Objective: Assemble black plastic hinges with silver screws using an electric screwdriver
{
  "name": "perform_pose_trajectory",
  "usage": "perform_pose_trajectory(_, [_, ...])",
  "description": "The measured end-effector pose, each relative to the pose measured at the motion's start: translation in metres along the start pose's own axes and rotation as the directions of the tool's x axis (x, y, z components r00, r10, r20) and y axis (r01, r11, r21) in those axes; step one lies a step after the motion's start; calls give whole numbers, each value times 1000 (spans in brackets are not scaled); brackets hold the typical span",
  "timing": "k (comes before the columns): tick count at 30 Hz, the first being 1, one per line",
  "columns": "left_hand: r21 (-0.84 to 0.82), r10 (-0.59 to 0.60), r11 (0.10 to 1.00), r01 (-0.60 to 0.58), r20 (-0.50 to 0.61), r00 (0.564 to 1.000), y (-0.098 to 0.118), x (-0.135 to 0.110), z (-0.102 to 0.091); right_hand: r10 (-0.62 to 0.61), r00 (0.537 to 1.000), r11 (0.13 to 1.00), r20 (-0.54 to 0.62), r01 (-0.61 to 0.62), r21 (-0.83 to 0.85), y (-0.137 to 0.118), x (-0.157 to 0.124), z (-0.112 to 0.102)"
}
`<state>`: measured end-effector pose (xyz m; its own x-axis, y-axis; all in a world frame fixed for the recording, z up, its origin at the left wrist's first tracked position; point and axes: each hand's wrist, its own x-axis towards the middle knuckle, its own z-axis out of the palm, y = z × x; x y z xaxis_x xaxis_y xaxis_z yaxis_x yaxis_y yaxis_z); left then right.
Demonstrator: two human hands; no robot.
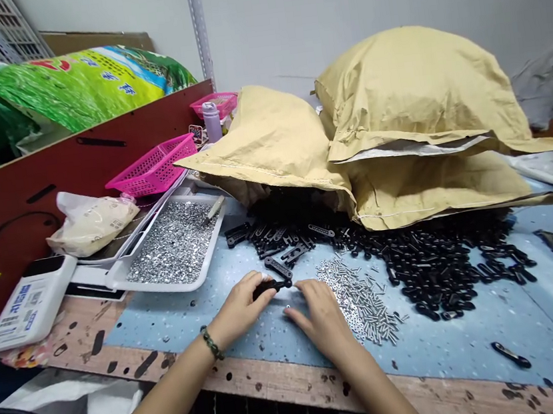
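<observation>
My left hand [241, 309] pinches a small black link [270, 288] above the blue work mat [180, 326]. My right hand [321, 319] curls in from the right, its fingertips on the link's right end. Beside that hand lies a scattered pile of silver screws [362, 304]. A tiny silver piece [287, 308] sits on the mat between my hands. Further black links [281, 246] lie just beyond my fingers, and a large heap of black parts [440, 267] spreads to the right.
A white tray of silver hardware [173, 243] stands at the left, next to a pink basket [153, 168]. Yellow-brown paper sacks [412, 123] rest behind the parts. A white box [29, 304] sits near the mat's left end, and a wooden edge [277, 378] runs in front.
</observation>
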<state>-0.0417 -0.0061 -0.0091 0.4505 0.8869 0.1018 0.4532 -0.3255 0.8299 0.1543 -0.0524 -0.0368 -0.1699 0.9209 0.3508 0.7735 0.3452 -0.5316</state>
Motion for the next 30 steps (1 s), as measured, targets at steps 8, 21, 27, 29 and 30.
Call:
perform_pose_trajectory(8, [195,220,940,-281,282,934,0,8,15,-95,995,995,10,95,0,-4,-28,-13])
perform_pose_trajectory(21, [387,281,822,-419,364,888,1,13,7,-95,995,995,0,95,-16,-8,-27,-5])
perform_pose_trajectory(27, [413,306,760,-502,453,837,8,27,3,-19,997,1000,-75,19,-11,-16,-33,0])
perform_pose_trajectory(29, [412,307,754,-512,468,829,7,27,2,-4,998,1000,-69,3,-20,-18,-35,3])
perform_pose_trajectory(30, [410,307,754,-513,470,828,6,27,1,-2,998,1000,-65,1,-21,-19,-36,5])
